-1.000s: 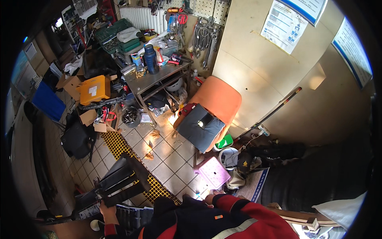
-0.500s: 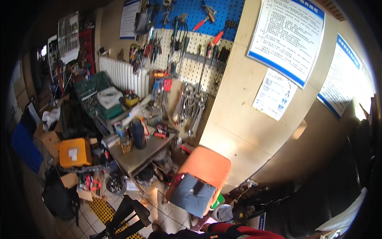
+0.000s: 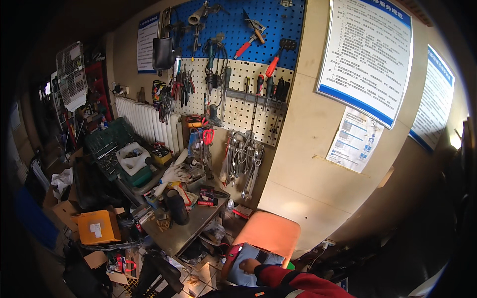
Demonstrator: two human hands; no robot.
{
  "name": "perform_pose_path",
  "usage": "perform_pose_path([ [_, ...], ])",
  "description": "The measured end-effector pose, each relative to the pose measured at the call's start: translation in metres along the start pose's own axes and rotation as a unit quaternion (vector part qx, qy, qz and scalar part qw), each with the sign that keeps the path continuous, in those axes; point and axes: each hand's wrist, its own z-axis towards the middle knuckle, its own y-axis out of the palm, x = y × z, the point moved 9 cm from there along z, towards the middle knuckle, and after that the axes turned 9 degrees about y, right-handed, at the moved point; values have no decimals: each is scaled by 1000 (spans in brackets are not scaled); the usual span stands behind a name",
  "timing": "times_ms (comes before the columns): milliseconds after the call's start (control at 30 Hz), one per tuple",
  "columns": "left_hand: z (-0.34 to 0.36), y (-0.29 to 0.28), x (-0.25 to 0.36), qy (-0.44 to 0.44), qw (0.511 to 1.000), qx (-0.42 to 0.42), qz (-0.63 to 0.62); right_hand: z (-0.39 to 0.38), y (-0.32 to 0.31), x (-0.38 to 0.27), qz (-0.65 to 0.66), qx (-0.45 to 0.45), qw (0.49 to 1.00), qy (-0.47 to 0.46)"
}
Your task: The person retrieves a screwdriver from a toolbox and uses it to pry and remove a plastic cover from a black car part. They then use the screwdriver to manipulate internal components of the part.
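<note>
r hand [image 3: 250, 265] shifted over grey-blue cushion [image 3: 246, 253] vs prev frame, orange chair [image 3: 271, 231] back just beyond it; fingers look part-curled, can't tell if gripping; l hand unseen; best approach palm-flat.

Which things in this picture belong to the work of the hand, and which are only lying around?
Apparently in use:
blue-grey cushion, at the right hand
orange chair bearing it

Apparently just lying about:
orange box
dark bottle
white gloves
green tool case
</note>
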Motion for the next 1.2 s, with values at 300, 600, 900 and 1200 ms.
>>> perform_pose_path([
  [300,33,-3,10,-38,999,8,16,42,-225,-136,153,150,964,-158],
  [600,37,-2,3,-61,998,13,25,57,-272,-162,230,117,956,-139],
  [900,49,2,2,-77,996,29,23,76,-231,-127,144,124,975,-118],
  [1200,39,2,-15,-88,995,45,31,82,-217,-115,117,90,978,-151],
])
